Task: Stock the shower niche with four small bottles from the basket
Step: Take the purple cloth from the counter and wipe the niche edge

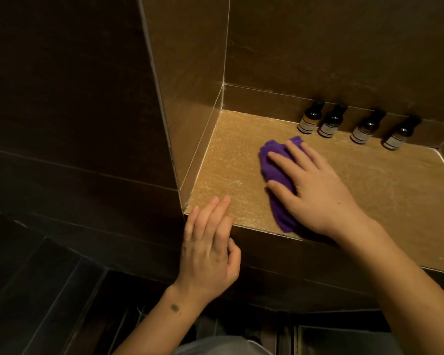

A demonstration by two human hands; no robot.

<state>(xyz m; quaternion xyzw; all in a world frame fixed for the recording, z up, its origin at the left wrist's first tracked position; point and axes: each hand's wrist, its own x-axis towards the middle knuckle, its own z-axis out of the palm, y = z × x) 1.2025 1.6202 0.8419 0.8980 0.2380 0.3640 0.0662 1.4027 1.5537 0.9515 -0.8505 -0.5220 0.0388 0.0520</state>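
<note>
Bottles, four, dark with pale labels, stood upright in row along back wall of niche (241,160), toward its right: first bottle (310,118), second bottle (331,121), third bottle (366,128), fourth bottle (399,135). Your left hand (210,248) lay at front left corner of ledge, fingers loosely extended over edge, gripping nothing. Your right hand (315,190) pressed flat, fingers spread, on purple cloth (277,175) mid-ledge, not clenched. Ledge tan, speckled; surrounding wall tiles (69,98) dark brown, dim.
</note>
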